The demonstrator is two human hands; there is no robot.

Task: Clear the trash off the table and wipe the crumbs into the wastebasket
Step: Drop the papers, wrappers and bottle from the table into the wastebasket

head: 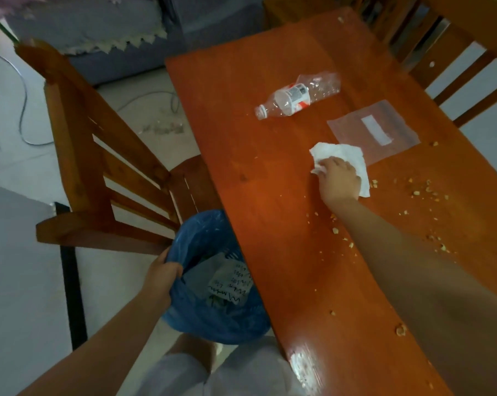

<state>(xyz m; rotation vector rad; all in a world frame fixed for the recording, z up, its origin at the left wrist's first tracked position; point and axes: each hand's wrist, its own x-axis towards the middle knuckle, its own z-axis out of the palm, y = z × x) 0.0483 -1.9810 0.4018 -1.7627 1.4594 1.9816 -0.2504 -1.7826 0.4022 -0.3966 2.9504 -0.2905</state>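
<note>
My right hand [340,180] lies on a white paper towel [344,154] in the middle of the orange wooden table [270,195], fingers curled into its left edge. Crumbs [424,192] are scattered to the right of the towel and along my forearm. A crushed clear plastic bottle [297,95] lies farther back, and a flat clear zip bag [374,130] lies just behind the towel. My left hand [163,274] grips the rim of a wastebasket with a blue liner [213,310], held beside the table's left edge. Written paper [231,284] lies inside it.
A wooden chair [98,167] stands left of the table, just behind the wastebasket. Another chair [441,47] is at the far right. A grey sofa [113,38] and a cable [24,95] on the floor are beyond. A white scuffed patch [303,364] marks the near table edge.
</note>
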